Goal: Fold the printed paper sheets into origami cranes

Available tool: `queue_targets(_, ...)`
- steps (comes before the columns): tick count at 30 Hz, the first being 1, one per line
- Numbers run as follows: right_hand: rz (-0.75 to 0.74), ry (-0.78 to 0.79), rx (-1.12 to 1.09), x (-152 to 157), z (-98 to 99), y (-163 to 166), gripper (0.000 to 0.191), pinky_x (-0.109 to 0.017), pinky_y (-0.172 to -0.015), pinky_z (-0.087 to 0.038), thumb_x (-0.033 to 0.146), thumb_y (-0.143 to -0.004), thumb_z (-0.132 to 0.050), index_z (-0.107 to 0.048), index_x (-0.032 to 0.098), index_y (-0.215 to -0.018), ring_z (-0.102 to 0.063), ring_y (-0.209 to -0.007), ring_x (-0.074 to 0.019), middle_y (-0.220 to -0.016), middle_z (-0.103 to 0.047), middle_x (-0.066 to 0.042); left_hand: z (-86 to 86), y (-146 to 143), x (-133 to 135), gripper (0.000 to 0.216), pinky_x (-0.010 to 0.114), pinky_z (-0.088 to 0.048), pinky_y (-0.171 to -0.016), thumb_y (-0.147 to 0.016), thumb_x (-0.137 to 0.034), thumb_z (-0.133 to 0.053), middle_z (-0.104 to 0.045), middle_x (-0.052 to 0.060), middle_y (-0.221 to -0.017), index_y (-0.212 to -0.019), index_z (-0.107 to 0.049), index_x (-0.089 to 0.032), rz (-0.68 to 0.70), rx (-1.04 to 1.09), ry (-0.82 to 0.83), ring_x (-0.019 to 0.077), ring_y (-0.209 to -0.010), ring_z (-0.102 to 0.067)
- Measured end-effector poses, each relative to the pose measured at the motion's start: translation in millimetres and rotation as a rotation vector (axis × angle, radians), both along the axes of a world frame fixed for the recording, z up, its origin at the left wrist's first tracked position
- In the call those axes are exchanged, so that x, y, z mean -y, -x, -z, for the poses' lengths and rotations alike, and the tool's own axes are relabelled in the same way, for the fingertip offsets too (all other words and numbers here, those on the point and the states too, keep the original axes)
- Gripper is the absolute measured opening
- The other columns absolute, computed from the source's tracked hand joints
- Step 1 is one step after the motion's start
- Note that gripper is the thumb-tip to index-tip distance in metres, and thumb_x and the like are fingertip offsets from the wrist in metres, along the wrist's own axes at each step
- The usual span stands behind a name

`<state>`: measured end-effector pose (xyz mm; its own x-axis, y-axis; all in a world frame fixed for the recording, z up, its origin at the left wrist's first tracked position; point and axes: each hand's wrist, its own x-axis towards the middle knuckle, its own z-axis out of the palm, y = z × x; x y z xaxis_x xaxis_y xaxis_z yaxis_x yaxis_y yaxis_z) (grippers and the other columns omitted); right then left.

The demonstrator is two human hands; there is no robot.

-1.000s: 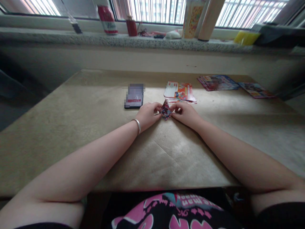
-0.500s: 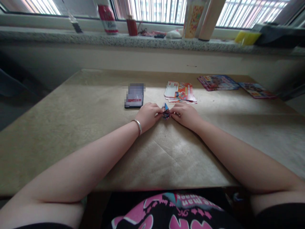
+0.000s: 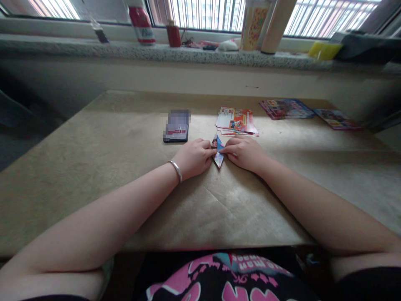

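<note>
— Layout?
— Tan table (image 3: 175, 217) fills mid-frame. My left hand (image 3: 193, 159) and right hand (image 3: 246, 153) face each other at frame centre; orange-and-white cards (image 3: 238, 120) lie just beyond. Folded paper piece (image 3: 219, 159) between my hands, just below the cards.
— Grip?
— My fingertips touch it from both sides; pinched or merely pressed, I cannot tell.
— Handling?
— Probably light, crisp, easily creased. Best held at the side edges, mid-length.

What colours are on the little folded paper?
In the head view, the folded paper shows blue and whitish parts, plus a dark, reddish patch.
</note>
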<state>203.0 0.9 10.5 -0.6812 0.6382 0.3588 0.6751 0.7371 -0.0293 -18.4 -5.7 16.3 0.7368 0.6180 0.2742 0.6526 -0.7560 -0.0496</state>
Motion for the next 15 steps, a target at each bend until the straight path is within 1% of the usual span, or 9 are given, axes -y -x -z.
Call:
queue_targets(4,0.018,0.023,-0.018,2.4,0.6,0.5,0.027,-0.035,-0.081,-0.042,0.018,-0.083,-0.055,-0.077,0.023,-0.098,-0.059,-0.085,-0.0209,-0.09,-0.071,-0.006,2.1,-0.7,0.6,0.027,0.034,-0.05,-0.082,-0.091,-0.024,-0.05,-0.066,0.008,-0.096,-0.105,-0.073,-0.021,-0.017,0.027,0.006,0.0202,-0.089,-0.059)
queue_targets(7,0.026,0.029,-0.018,5.0,0.9,2.0,0.029,-0.035,-0.08,-0.042,0.021,-0.085,-0.054,-0.076,0.025,-0.104,-0.059,-0.086,-0.0213,-0.09,-0.07,-0.006,4.4,-1.8,0.3,0.028,0.035,-0.05,-0.087,-0.093,-0.028,-0.049,-0.066,0.008,-0.107,-0.106,-0.073,-0.021,-0.03,0.072,0.017,0.0204,-0.097,-0.06)
queue_targets(9,0.021,0.025,-0.016,6.2,1.0,2.9,0.03,-0.035,-0.08,-0.041,0.024,-0.087,-0.054,-0.075,0.027,-0.108,-0.058,-0.087,-0.0214,-0.091,-0.07,-0.006,4.8,-3.3,0.8,0.028,0.035,-0.051,-0.087,-0.095,-0.031,-0.049,-0.067,0.007,-0.109,-0.104,-0.073,-0.021,-0.061,0.07,0.024,0.0215,-0.099,-0.061)
queue_targets(12,0.027,0.018,-0.018,6.4,1.3,3.5,0.027,-0.036,-0.08,-0.04,0.03,-0.089,-0.054,-0.076,0.027,-0.106,-0.058,-0.088,-0.0216,-0.091,-0.07,-0.006,4.0,-5.6,2.1,0.028,0.035,-0.051,-0.081,-0.094,-0.038,-0.052,-0.07,0.006,-0.101,-0.102,-0.073,-0.022,-0.119,0.045,0.026,0.0235,-0.096,-0.062)
queue_targets(15,0.041,0.018,-0.016,5.6,1.2,3.8,0.028,-0.036,-0.081,-0.04,0.034,-0.091,-0.053,-0.077,0.024,-0.099,-0.058,-0.088,-0.0216,-0.09,-0.071,-0.007,3.0,-6.1,2.9,0.03,0.036,-0.052,-0.082,-0.093,-0.041,-0.054,-0.072,0.005,-0.105,-0.105,-0.072,-0.021,-0.134,0.051,0.027,0.0242,-0.098,-0.063)
